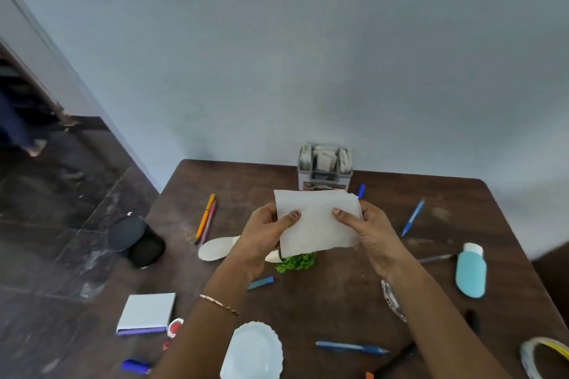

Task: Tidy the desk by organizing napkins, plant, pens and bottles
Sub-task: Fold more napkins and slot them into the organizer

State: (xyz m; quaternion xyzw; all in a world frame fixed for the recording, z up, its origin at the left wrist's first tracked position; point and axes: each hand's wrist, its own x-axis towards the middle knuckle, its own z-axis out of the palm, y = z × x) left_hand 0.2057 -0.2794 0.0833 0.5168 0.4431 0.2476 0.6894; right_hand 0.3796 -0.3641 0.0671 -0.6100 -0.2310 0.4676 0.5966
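Napkins in hand: 1. The white napkin (317,221) is held up above the middle of the table (345,292), clear of its surface. The left hand (264,234) pinches its left edge and the right hand (372,234) its right edge, each with the thumb on the near face and the fingers behind the sheet. Plant: 1, a green sprig (297,261) on the table right under the napkin's lower edge, partly hidden by it. Bottles: 1, a teal bottle (470,274) with a white cap, lying on its side near the right edge. Pens counted: an orange pen (205,215) and a pink pen (210,223) side by side at left; a blue pen (412,218) at right; a second blue pen (351,348) near the front; a blue-capped tip (361,190) showing behind the napkin; a greyish pen (435,259) just beside the bottle. Containers: a grey organizer (324,166) at the back edge against the wall, its top compartments filled with pale folded pieces, too blurred to identify; a black bin (147,249) on the floor to the left, contents not visible. Also on the table: 1 scalloped white plate (252,351), 1 notepad (147,312).
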